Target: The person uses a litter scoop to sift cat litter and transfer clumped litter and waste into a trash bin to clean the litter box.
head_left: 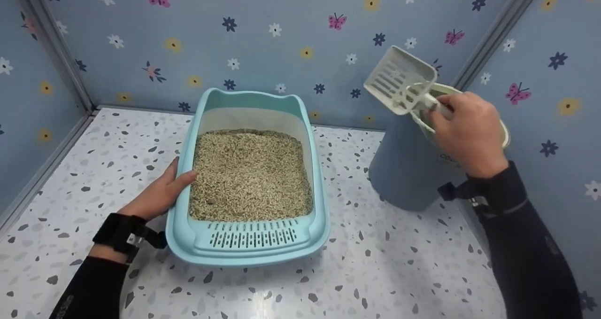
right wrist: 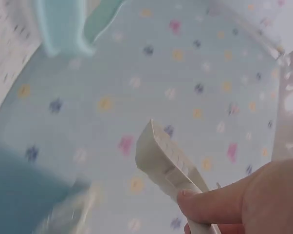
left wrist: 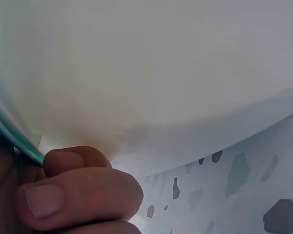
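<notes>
A light blue litter box [head_left: 249,255] full of tan pellet litter [head_left: 251,175] stands on the speckled surface. At its left side my left hand [head_left: 162,190] grips the rim, thumb over the edge; in the left wrist view the curled fingers [left wrist: 83,195] lie against the outer wall. My right hand [head_left: 472,131] holds a pale slotted litter scoop [head_left: 399,79] by its handle, over the mouth of a blue-grey bin [head_left: 404,168]. In the right wrist view the scoop [right wrist: 161,161] is tilted, with the thumb on its handle.
Flower-and-butterfly panels [head_left: 281,51] enclose the back and both sides. The bin's pale rim [head_left: 505,133] sits close to the right panel [head_left: 554,121]. White speckled surface [head_left: 352,244] lies between box and bin.
</notes>
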Available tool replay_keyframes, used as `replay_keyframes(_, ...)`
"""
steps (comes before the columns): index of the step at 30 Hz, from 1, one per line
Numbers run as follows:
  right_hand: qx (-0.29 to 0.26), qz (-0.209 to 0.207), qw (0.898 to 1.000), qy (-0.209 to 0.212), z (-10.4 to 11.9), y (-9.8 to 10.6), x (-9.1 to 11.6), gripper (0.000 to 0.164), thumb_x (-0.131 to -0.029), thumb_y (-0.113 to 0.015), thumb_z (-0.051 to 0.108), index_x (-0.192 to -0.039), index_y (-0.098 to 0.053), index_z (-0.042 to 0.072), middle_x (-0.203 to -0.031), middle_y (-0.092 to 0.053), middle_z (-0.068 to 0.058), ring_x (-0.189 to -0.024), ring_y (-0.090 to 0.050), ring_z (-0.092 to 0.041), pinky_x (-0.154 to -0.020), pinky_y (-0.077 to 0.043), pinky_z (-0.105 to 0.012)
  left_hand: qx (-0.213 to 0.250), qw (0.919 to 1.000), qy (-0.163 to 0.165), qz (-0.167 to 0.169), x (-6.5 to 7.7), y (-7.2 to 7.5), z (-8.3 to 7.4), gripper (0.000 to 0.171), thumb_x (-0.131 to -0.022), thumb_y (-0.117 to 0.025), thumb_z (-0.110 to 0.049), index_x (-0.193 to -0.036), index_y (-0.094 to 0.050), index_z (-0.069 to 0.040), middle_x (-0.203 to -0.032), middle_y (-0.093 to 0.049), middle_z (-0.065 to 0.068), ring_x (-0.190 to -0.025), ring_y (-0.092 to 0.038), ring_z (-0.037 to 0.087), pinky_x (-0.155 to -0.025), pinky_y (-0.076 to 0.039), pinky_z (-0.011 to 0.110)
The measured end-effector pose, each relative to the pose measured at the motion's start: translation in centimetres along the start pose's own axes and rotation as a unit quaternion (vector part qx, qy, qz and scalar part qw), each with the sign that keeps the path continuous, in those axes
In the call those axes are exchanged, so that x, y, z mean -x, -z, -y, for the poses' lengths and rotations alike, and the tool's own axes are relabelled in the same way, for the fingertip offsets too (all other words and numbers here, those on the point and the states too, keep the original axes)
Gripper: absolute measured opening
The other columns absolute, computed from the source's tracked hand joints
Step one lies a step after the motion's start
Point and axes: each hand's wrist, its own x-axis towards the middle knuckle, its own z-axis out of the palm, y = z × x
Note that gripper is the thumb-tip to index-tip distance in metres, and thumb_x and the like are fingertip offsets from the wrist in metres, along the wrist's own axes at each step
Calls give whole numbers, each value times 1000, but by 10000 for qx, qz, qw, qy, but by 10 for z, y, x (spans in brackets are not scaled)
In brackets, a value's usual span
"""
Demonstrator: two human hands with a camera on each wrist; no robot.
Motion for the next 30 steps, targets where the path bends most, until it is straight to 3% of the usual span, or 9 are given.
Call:
replay_keyframes(3, -371, 198, 9989, 192, 29, -18, 0, 21, -103, -80, 14, -111, -84, -5, -95, -75, -20, -79, -61, -30, -68, -43, -38, -24, 10000, 27, -20, 0, -1, 0, 88, -119, -45, -53, -179, 13, -27, -177, -16, 37, -147, -46, 60, -125, -27, 75)
replay_keyframes(7, -674, 606, 9950, 429, 55, -44, 1, 19, -102, -81, 11, -111, -83, -5, -92, -73, -17, -78, -61, -30, -68, -48, -42, 78, 9999, -93, -17, -2, -2, 0, 85, -119, -46, -51, -180, 10, -28, -173, -26, 37, -138, -58, 55, -121, -39, 70)
replay_keyframes(11, -789, 1027, 9897, 614, 75, -71, 6, 21, -101, -82, 13, -112, -82, -5, -94, -74, -17, -79, -63, -31, -70, -52, -46, 75, 9999, -145, 0, -2, -3, 1, 85, -119, -45, -51, -180, 10, -29, -173, -27, 37, -132, -64, 53, -116, -46, 68)
replay_keyframes(14, -850, 1407, 9844, 623, 88, -89, 11, 22, -103, -81, 17, -113, -82, -3, -95, -74, -15, -81, -65, -31, -74, -56, -47, 35, 10000, -93, 5, -1, -4, 2, 86, -119, -45, -51, -180, 11, -28, -175, -22, 38, -136, -60, 55, -119, -42, 71)
replay_keyframes(22, -1011, 2231, 9682, 509, 115, -131, 21, 22, -109, -74, 22, -108, -80, 1, -98, -74, -12, -85, -68, -28, -80, -59, -46, 145, 9998, -105, -24, -2, -1, 1, 83, -120, -46, -50, -180, 9, -33, -174, -26, 36, -133, -63, 54, -116, -46, 69)
replay_keyframes(26, -1285, 2849, 9497, 179, 128, -150, 26, 24, -110, -74, 25, -112, -80, 2, -98, -76, -9, -81, -67, -23, -76, -60, -40, 78, 9999, -108, 5, -1, -1, 1, 84, -120, -44, -50, -180, 10, -30, -175, -25, 36, -139, -58, 55, -121, -40, 69)
replay_keyframes(30, -1683, 3521, 9206, -112, 140, -170, 30, 26, -110, -75, 23, -115, -80, -2, -97, -77, -11, -70, -65, -17, -65, -61, -34, 83, 9999, -121, -12, 1, 0, 1, 83, -120, -45, -49, -180, 10, -29, -175, -25, 35, -139, -57, 54, -121, -40, 68)
